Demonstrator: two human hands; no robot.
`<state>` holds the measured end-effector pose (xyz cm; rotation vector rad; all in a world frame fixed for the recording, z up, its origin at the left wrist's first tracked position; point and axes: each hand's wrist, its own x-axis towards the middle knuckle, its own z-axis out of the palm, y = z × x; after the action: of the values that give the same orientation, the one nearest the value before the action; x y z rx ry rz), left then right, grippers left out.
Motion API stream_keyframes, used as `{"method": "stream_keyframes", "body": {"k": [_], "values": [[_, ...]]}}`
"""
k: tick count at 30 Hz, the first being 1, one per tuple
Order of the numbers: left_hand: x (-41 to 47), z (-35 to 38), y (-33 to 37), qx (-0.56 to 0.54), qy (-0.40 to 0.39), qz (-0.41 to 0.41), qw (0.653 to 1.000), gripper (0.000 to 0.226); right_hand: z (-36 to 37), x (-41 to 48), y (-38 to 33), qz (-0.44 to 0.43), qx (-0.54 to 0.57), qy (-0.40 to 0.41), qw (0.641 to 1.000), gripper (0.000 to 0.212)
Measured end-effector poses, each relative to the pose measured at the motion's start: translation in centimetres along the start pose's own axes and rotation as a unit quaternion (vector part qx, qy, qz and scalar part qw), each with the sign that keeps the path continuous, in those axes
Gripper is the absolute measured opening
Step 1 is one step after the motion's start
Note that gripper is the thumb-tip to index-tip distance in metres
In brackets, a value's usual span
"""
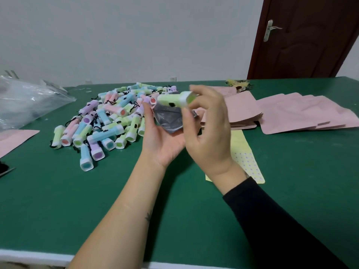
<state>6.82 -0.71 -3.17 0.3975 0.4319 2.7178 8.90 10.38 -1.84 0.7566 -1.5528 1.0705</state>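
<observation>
Right sleeve (272,220): black, long, close-fitting, ending at our wrist.
Left forearm (124,212): bare as far as we see.
Tattoo (149,215): small, dark, spiky, on our left forearm.
Left hand (161,138), right hand (210,133): both bare.

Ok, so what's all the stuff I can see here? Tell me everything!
green torch: one, pale green with a white head, held above the open pouch
open pouch: one, silvery grey inside, held up in front of the pile
torch pile: many, pink, blue, green and purple, middle of the table
pink pouches: many, pink, overlapping on the right
single pink pouch: one, pink, left edge
clear plastic bag: one, see-through, far left
yellow dotted sheet: one, pale yellow, under the right wrist
table: one, dark green
door: one, dark brown, top right
left hand: holds the open pouch
right hand: pinches the green torch
</observation>
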Motion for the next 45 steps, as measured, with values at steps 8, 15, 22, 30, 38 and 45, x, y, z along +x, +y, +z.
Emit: {"method": "stream_keyframes", "body": {"k": [8,15,22,30,38,45], "values": [[0.1,0.3,-0.5,-0.006,0.025,0.026,0.999,0.094,-0.4,-0.2,0.5,0.02,-0.035,0.008,0.999,0.007],[0.0,1.0,-1.1,0.003,0.064,0.033,0.997,0.089,0.7,-1.1,0.8,0.014,-0.101,-0.056,0.993,0.005],[-0.1,1.1,-1.6,-0.052,0.04,0.02,0.998,0.079,0.5,-1.0,1.3,0.038,-0.143,-0.165,0.975,0.015],[0.0,3.2,-1.1,-0.099,0.009,-0.002,0.995,0.106,-1.8,0.4,4.5,0.257,-0.053,-0.059,0.963,0.051],[-0.2,3.5,-2.0,-0.053,-0.04,-0.068,0.995,0.105,-1.2,-0.5,6.1,0.378,0.018,-0.093,0.921,0.036],[-0.1,3.6,-2.6,-0.084,-0.05,-0.105,0.99,0.119,-1.1,0.1,5.6,0.459,0.199,-0.084,0.862,0.024]]}}
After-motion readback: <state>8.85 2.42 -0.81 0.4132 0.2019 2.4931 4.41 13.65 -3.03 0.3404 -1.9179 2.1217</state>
